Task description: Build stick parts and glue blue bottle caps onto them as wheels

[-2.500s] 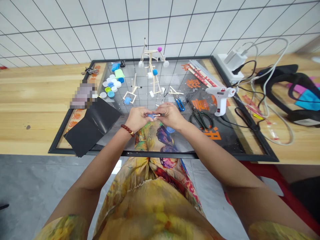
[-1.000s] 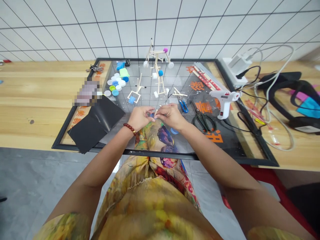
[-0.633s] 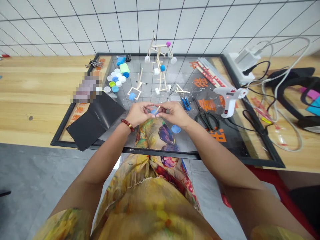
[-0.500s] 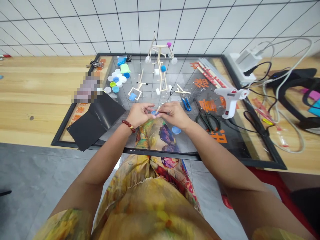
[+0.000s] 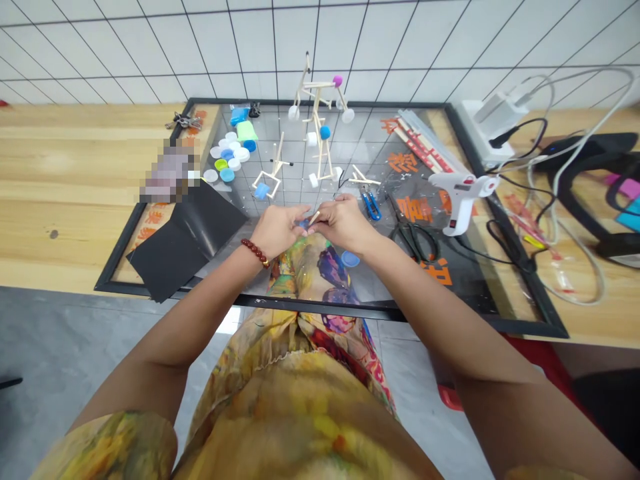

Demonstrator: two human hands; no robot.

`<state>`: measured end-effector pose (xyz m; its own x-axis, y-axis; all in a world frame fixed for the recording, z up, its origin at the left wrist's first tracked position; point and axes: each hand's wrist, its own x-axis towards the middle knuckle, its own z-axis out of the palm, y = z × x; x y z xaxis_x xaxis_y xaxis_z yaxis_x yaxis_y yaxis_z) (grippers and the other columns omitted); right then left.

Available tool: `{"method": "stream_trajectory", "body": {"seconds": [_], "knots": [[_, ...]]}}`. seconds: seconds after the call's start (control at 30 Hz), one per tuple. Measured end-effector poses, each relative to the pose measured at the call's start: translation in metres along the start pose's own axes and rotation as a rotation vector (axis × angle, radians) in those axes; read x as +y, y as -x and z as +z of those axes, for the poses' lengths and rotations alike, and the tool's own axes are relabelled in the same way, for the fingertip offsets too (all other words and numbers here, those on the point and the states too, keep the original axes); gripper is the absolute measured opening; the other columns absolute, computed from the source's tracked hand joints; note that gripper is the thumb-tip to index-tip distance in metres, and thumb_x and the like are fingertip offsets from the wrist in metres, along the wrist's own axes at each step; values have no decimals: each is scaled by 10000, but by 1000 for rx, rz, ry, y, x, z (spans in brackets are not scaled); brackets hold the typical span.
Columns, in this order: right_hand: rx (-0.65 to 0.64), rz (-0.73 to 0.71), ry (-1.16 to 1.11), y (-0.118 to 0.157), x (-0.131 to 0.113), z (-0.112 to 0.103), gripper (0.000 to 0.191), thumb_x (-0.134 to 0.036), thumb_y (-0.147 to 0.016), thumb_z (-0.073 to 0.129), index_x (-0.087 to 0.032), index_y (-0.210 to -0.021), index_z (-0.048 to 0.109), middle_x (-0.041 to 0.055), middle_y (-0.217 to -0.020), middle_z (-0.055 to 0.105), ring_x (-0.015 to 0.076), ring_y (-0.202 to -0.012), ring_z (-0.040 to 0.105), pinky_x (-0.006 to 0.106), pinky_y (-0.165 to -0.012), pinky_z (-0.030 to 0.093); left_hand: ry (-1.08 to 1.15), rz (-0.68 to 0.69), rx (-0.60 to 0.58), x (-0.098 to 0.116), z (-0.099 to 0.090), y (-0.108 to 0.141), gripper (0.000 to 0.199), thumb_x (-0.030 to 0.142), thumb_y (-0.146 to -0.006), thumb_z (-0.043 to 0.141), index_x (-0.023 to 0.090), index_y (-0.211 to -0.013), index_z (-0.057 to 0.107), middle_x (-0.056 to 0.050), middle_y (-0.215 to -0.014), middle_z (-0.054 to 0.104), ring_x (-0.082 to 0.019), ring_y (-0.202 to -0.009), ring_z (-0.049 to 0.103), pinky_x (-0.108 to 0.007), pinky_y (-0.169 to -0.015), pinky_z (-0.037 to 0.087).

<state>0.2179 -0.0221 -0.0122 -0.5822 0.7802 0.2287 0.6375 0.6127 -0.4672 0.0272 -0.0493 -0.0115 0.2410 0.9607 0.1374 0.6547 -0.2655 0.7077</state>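
Near the front of the glass board, my left hand (image 5: 279,230) pinches a small blue piece (image 5: 303,225), partly hidden by the fingers. My right hand (image 5: 342,223) meets it from the right, fingers closed on a short pale stick (image 5: 314,218) that touches or nearly touches the blue piece. Just below the right hand lies a blue bottle cap (image 5: 350,259). Beyond the hands stand a stick frame with a blue block (image 5: 261,191) and a taller stick model with a blue cap (image 5: 325,133), white caps and a pink ball.
Several bottle caps (image 5: 241,155) and black sheets (image 5: 187,240) lie at the left. Blue cutters (image 5: 371,205), black scissors (image 5: 415,240), a white glue gun (image 5: 463,200) and loose sticks (image 5: 364,179) are at the right. A power strip (image 5: 483,133) trails cables.
The view has shifted slightly. Both hands stay together at the same place, and the pale stick appears more tilted between the fingers.
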Motion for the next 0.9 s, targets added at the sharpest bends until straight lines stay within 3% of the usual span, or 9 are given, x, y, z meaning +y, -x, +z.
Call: {"method": "stream_trajectory", "body": {"seconds": [0.13, 0.27, 0.37, 0.43, 0.53, 0.7, 0.8, 0.9], "knots": [[34, 24, -44, 6, -4, 0, 177, -334, -891, 689, -209, -826, 795, 67, -826, 758, 214, -838, 665, 480, -999, 326, 226, -30, 27, -13, 4, 0, 590, 149, -679, 803, 179, -1258, 696, -52, -939, 788, -132, -689, 658, -277, -709, 554], [243, -15, -253, 13, 2, -8, 335, -444, -882, 682, -206, -1101, 769, 63, -901, 755, 191, -775, 651, 391, -860, 460, 545, -53, 57, -13, -1, -1, 692, 192, -621, 881, 164, -1277, 662, -30, -896, 746, -98, -690, 607, -230, -649, 503], [439, 4, -359, 14, 9, -15, 346, -449, -914, 628, -208, -1123, 761, 69, -943, 756, 206, -852, 661, 371, -830, 502, 912, -160, -78, -5, -11, -1, 501, 340, -709, 858, 144, -1141, 695, -55, -901, 729, -109, -731, 629, -219, -601, 479], [481, -1, -391, 13, 10, -17, 316, -440, -914, 625, -215, -1082, 771, 73, -979, 758, 213, -899, 666, 384, -856, 511, 1085, -225, -199, -1, -16, 0, 395, 410, -754, 827, 127, -1003, 707, -74, -887, 730, -104, -713, 627, -213, -580, 465], [444, -11, -451, 13, 6, -15, 316, -470, -882, 663, -222, -1042, 776, 70, -969, 759, 203, -854, 660, 377, -815, 522, 1176, -260, -282, 1, -18, 0, 354, 419, -757, 828, 114, -881, 698, -81, -845, 733, -95, -698, 625, -204, -594, 468], [292, 113, -686, 11, -3, -7, 436, -609, -829, 681, -213, -989, 768, 54, -912, 743, 178, -809, 637, 348, -793, 506, 1158, -250, -283, 2, -13, 0, 386, 442, -701, 865, 111, -831, 716, -69, -782, 717, -95, -679, 612, -200, -596, 467], [237, 277, -916, 9, -7, -6, 522, -710, -760, 691, -201, -867, 734, 25, -806, 692, 119, -647, 533, 290, -676, 464, 1095, -211, -309, 5, -13, 2, 381, 460, -710, 853, 112, -801, 729, -51, -739, 685, -86, -651, 581, -203, -579, 450], [180, 346, -1040, 6, -14, -10, 548, -731, -711, 722, -187, -720, 661, -12, -682, 586, 80, -562, 410, 250, -564, 367, 1012, -196, -380, 10, -14, 4, 382, 471, -713, 848, 117, -807, 741, -33, -698, 657, -81, -626, 561, -215, -575, 442]]}}
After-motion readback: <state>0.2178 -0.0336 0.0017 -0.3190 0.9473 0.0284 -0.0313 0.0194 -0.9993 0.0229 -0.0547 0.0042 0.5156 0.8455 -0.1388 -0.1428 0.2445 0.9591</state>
